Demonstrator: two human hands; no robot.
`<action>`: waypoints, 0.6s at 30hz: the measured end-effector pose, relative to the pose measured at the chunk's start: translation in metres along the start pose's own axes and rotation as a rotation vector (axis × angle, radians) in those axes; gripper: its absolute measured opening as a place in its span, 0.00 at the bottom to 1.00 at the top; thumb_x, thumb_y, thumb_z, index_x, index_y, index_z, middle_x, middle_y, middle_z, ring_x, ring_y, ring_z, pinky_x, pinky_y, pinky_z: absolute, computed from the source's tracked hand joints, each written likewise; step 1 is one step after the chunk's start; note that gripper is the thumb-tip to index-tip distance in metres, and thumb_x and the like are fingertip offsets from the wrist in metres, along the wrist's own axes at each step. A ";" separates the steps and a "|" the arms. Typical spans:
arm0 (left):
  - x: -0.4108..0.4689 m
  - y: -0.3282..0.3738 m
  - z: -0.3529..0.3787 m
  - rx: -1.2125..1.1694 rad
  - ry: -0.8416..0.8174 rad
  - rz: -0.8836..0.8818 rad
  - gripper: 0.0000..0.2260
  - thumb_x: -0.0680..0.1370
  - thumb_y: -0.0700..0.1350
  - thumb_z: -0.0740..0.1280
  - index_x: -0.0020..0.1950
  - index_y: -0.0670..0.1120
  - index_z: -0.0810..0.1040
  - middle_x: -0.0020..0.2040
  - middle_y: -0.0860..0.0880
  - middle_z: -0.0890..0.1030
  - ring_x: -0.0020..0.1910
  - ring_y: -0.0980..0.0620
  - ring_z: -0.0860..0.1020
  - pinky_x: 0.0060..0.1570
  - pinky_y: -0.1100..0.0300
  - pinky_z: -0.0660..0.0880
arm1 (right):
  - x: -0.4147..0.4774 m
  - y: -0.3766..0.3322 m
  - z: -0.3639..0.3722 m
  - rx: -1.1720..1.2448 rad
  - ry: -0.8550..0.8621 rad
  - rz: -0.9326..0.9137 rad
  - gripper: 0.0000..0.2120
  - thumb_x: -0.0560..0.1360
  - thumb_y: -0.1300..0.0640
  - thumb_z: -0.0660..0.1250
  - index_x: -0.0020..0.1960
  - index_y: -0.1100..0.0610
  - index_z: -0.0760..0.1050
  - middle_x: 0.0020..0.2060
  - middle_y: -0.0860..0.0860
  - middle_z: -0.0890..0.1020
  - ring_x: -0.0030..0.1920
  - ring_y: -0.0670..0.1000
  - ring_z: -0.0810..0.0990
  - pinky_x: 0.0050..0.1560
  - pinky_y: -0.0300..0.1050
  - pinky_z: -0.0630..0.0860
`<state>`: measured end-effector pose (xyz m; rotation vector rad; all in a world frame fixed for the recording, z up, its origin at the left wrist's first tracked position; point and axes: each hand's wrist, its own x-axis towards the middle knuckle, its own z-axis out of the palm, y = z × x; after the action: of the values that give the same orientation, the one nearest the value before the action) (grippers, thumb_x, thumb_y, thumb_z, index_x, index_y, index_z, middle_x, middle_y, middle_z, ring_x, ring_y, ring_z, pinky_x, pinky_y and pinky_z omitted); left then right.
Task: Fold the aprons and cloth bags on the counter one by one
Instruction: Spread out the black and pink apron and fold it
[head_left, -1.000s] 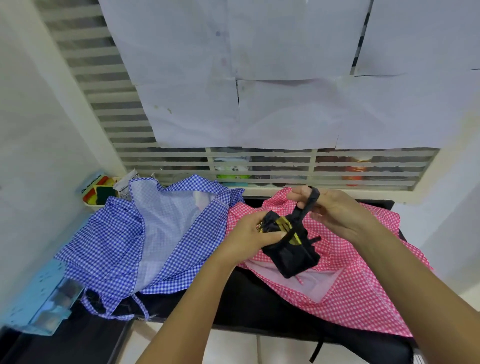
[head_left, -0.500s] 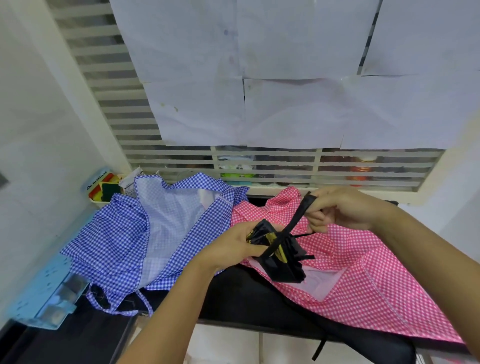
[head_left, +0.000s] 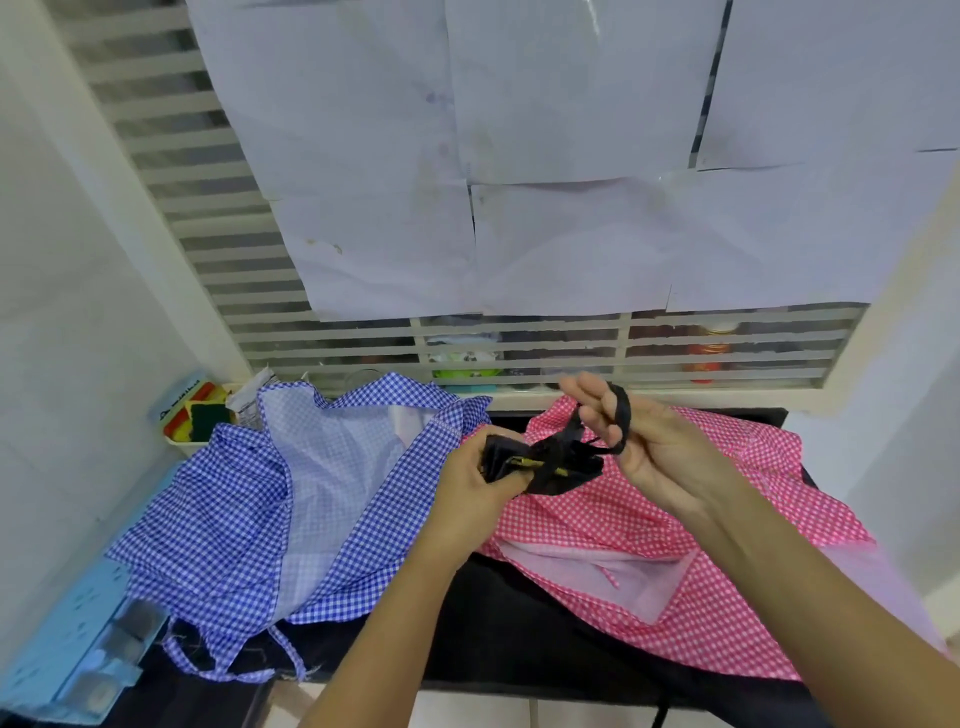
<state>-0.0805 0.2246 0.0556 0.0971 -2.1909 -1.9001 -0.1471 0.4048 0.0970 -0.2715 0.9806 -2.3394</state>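
A small folded black cloth bag (head_left: 558, 470) with a yellow mark is held in the air above the counter. My left hand (head_left: 478, 483) grips its left end. My right hand (head_left: 649, 441) has the bag's black strap (head_left: 621, 415) looped over its curled fingers. Under the hands lies a pink checked apron (head_left: 675, 545), spread out and unfolded. A blue checked apron (head_left: 249, 509) lies crumpled to the left, its ties hanging over the counter's front edge.
The black counter (head_left: 493, 639) runs below a slatted window covered with paper sheets (head_left: 519, 182). A tray of sponges (head_left: 195, 415) sits at the back left. A light blue box (head_left: 72, 639) stands at the left front. White walls close both sides.
The bag has been lifted and turned more horizontal. My right hand has wound the strap round its fingers and come closer to the bag.
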 end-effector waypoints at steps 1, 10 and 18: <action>0.002 0.002 0.001 0.014 0.050 0.028 0.10 0.72 0.30 0.69 0.47 0.43 0.79 0.45 0.50 0.83 0.48 0.56 0.81 0.50 0.66 0.75 | 0.000 0.003 0.001 0.050 0.020 -0.012 0.33 0.44 0.60 0.86 0.48 0.67 0.83 0.54 0.62 0.82 0.45 0.52 0.85 0.35 0.35 0.79; 0.007 0.008 0.016 0.072 0.394 0.355 0.25 0.68 0.22 0.64 0.41 0.54 0.78 0.61 0.48 0.74 0.66 0.57 0.71 0.64 0.64 0.69 | -0.011 0.032 0.001 0.170 0.160 -0.089 0.37 0.53 0.49 0.84 0.57 0.65 0.80 0.58 0.59 0.81 0.59 0.54 0.80 0.55 0.43 0.79; 0.002 0.011 0.039 0.032 0.474 0.428 0.31 0.67 0.20 0.63 0.41 0.59 0.77 0.65 0.46 0.74 0.66 0.58 0.71 0.63 0.66 0.70 | -0.022 0.034 0.011 -0.304 0.367 -0.029 0.08 0.77 0.60 0.65 0.51 0.62 0.81 0.37 0.51 0.85 0.32 0.41 0.80 0.35 0.32 0.77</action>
<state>-0.0897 0.2632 0.0621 0.0681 -1.7538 -1.4323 -0.1099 0.3918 0.0817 0.0320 1.5209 -2.3063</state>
